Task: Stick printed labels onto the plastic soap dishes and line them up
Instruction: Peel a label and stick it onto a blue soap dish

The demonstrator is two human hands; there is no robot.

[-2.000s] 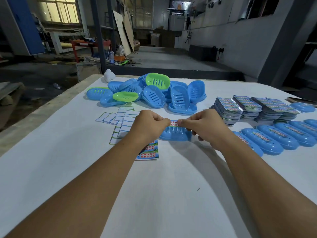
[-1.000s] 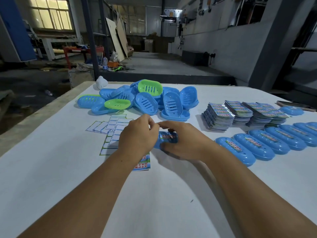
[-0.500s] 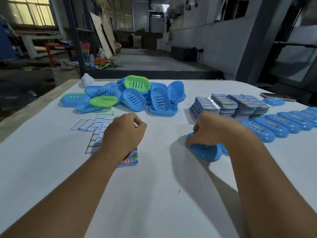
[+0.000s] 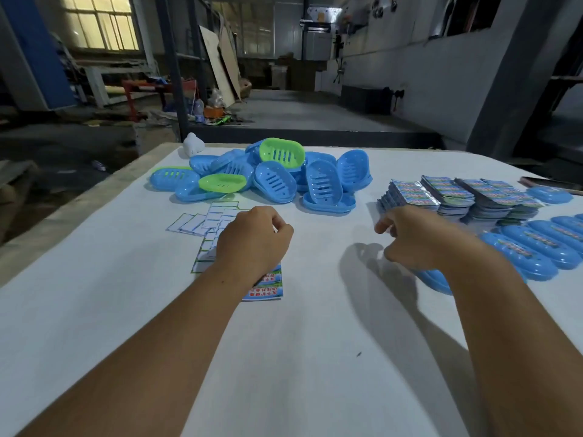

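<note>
A pile of unlabelled blue and green soap dishes (image 4: 277,178) lies at the far middle of the white table (image 4: 299,357). A row of labelled blue dishes (image 4: 530,250) runs along the right side. The nearest dish in that row (image 4: 432,280) lies under my right wrist, partly hidden. My right hand (image 4: 410,238) hovers just left of it, blurred, with fingers apart and nothing in it. My left hand (image 4: 255,238) is curled shut and rests on a printed label sheet (image 4: 268,287).
Stacks of printed label sheets (image 4: 454,193) stand behind the row. Emptied backing sheets (image 4: 202,222) lie left of my left hand. A small white object (image 4: 193,145) sits at the far table edge. A lone blue dish (image 4: 550,194) and a dark phone (image 4: 549,183) lie far right.
My right hand carried the freshly labelled dish from the middle to the left end of the row and let go of it. My left hand stayed on the label sheet.
</note>
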